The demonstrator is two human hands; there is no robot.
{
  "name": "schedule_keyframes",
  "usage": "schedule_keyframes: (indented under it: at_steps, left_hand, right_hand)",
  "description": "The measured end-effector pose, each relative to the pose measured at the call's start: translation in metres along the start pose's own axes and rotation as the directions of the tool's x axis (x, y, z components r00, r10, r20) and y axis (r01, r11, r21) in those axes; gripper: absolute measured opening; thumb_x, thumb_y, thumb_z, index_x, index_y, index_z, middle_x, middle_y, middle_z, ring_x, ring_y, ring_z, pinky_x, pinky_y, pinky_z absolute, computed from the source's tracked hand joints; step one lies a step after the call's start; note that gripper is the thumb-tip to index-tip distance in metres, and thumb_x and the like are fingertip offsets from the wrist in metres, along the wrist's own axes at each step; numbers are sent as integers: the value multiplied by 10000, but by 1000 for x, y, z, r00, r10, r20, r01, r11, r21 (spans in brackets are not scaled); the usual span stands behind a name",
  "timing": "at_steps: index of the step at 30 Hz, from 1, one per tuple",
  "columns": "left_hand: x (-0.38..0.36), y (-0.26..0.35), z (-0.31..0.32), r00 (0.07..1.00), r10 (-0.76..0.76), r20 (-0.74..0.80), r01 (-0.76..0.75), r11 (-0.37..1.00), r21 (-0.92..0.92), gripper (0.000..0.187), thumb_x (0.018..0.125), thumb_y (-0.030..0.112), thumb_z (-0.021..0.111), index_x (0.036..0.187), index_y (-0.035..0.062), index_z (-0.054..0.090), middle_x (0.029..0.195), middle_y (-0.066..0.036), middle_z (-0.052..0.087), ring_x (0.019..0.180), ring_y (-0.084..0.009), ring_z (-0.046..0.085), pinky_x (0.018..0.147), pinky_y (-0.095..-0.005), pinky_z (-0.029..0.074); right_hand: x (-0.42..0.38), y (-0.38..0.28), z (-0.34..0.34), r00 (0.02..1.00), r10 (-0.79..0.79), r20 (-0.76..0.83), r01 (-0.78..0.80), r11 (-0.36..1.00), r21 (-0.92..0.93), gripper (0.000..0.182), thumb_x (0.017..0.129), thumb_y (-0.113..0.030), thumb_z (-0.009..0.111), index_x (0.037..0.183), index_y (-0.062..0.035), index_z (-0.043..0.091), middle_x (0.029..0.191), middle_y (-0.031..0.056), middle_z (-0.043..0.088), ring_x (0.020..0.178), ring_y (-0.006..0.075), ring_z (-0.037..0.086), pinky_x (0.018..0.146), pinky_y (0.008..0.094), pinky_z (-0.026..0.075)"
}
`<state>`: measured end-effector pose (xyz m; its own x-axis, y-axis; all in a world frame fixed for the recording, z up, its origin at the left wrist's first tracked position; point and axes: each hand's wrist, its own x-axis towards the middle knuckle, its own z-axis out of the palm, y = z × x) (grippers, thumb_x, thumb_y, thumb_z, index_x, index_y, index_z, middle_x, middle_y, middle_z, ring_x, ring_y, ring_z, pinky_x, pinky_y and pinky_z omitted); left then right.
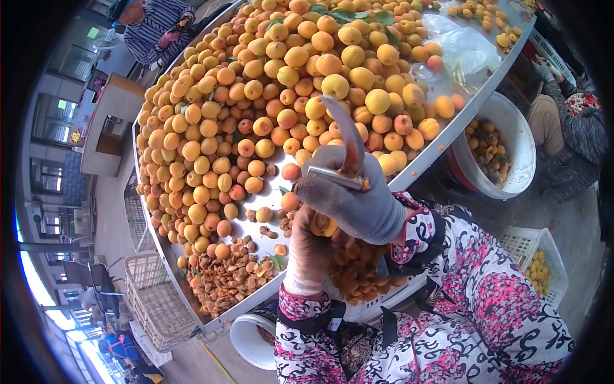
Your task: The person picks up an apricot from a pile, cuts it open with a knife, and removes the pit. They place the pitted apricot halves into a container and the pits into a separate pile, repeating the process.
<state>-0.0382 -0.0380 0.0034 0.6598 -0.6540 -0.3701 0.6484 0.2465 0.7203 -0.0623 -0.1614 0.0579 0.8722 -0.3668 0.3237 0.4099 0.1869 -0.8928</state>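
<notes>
My right hand, in a grey glove, is closed around a curved knife. Its stained blade points up and away over the heap, with a bright metal edge across the fist. Just below, my left hand wears a soiled pale glove and grips an apricot, which the right hand partly covers. Both hands meet at the near edge of a metal table. Whole apricots are heaped on it. Split pieces and pits lie in the near left corner. Under my hands sits a pile of apricot halves.
A white bucket holding dark fruit stands right of the table; another bucket is below it. A crate of yellow fruit and a wicker basket flank the table. Plastic film lies on top. Other people are nearby.
</notes>
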Motion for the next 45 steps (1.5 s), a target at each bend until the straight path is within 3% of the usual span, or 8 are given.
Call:
schedule_keyframes:
  at_steps: [12,15,17,22,24,30,34,45]
  left_hand:
    - [3,-8,-19,974,-176,143,202,960,-194,486,884,506,366,873,58,556,467,-38,426,319,-105,257,332,-230,193]
    - [2,-5,-10,923,-276,270,357,874,-329,459,869,486,432,994,56,532,586,-22,478,407,-93,357,358,-217,270]
    - [-9,6,33,861,-100,-499,101,995,-25,515,873,515,441,1140,78,502,861,-22,560,538,-100,459,425,-201,344]
    - [2,1,-20,957,-76,280,186,901,-391,305,927,313,406,1006,57,549,683,-14,547,425,-76,407,395,-163,303]
    - [6,5,-13,965,-247,-92,208,928,-309,325,897,333,450,905,27,559,577,-13,501,352,-88,349,361,-175,271]
    - [5,8,-27,937,-244,251,330,855,-399,318,888,320,475,917,12,549,672,-16,536,391,-75,405,360,-176,284]
    - [-10,15,12,955,33,-295,18,985,170,300,898,293,485,1009,18,532,879,-6,556,578,-54,516,512,-157,449]
    - [4,-11,-31,911,360,-201,-308,919,246,403,883,393,512,1161,102,498,1006,-22,571,782,-132,584,549,-218,488]
  right_hand:
    - [23,23,-16,893,441,84,-390,670,632,473,962,-389,388,574,-137,288,461,-36,258,346,87,242,353,246,183]
    - [10,26,-7,980,197,15,-196,957,216,322,917,-296,529,689,-74,476,521,-21,391,448,94,404,461,244,336]
    - [-3,15,2,986,-60,156,95,968,-232,207,827,-179,673,972,-41,619,754,33,604,702,115,574,709,273,436]
    - [2,25,9,959,-247,142,284,790,-543,156,818,-174,674,849,-27,632,674,1,568,608,70,522,518,228,413]
    - [12,16,12,916,382,-123,-307,865,397,426,942,-318,457,581,-115,354,505,-27,347,421,87,350,404,218,301]
    - [24,27,-4,873,488,11,-391,685,614,477,956,-407,383,567,-151,278,442,-37,226,363,96,247,368,252,223]
    - [6,32,10,968,-226,112,252,879,-404,234,874,-198,550,669,-99,496,570,22,398,488,145,434,438,288,355]
    - [-1,31,27,937,-283,207,322,927,-191,293,725,-166,707,594,-67,464,535,85,443,467,225,465,433,330,332]
